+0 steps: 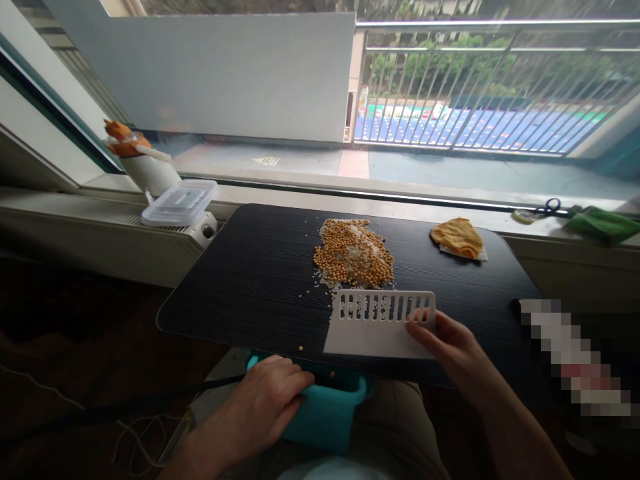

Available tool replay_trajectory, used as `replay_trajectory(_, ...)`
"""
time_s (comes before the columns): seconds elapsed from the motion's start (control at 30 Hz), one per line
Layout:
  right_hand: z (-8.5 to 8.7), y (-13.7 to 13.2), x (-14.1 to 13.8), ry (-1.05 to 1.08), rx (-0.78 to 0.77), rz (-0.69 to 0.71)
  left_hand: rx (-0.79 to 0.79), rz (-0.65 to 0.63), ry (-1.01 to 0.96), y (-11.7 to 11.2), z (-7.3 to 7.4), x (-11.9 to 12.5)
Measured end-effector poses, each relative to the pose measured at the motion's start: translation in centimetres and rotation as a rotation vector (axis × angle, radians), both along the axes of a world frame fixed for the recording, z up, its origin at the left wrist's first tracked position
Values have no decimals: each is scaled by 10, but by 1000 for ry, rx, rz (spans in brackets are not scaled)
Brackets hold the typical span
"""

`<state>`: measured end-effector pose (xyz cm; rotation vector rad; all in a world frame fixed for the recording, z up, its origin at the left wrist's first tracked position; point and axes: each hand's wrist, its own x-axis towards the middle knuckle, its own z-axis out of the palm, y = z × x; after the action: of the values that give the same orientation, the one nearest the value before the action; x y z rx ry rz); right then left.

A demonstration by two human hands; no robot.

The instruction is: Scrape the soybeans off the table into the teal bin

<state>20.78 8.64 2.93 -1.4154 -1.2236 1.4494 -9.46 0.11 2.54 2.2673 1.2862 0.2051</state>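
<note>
While my right hand (457, 347) pinches the slotted white scraper (370, 340) by its end, bean pile (345, 253) just beyond, I've got my left hand (270, 397) gripping the teal bin (325, 423), seemingly steadying it below the table (240, 280).

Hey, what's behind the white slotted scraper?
White grains and black tabletop show through the slotted scraper; yellow beans lie beyond. The scraper's solid lower part hides whatever's behind.

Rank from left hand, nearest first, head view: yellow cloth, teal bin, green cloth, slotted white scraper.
1. Teal bin: left hand on its rim.
2. Slotted white scraper: just right, in the right hand.
3. Yellow cloth: farther right, near the tabletop's far edge.
4. Green cloth: farthest right, beyond the tabletop.
</note>
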Motion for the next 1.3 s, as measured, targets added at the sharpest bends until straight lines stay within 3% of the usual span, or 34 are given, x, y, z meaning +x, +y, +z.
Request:
replay_trajectory(0.17, -5, 2, -29, -2, 113, -47, 44, 6, -4, -4, -1, -3)
replay_trajectory(0.33, -13, -1, -56, 10, 130, 58, 78, 31, -2, -10, 3, -8)
replay_trajectory(0.47, -9, 3, -42, 10, 143, 44, 72, 38, -6, -13, 6, -11)
replay_trajectory(0.63, 1, 27, -19, -135, 272, -239, 56, 35, -5, -12, 4, -8)
replay_trajectory(0.9, 2, 39, -20, -231, 292, -188, 21, 8, 5, -1, 1, -5)
replay_trajectory(1.1, -1, 39, -19, -162, 245, -195, 20, -1, 19, 1, 2, -4)
replay_trajectory(1.3, -3, 33, -21, -99, 179, -104, -1, 3, 36, 2, 3, -4)
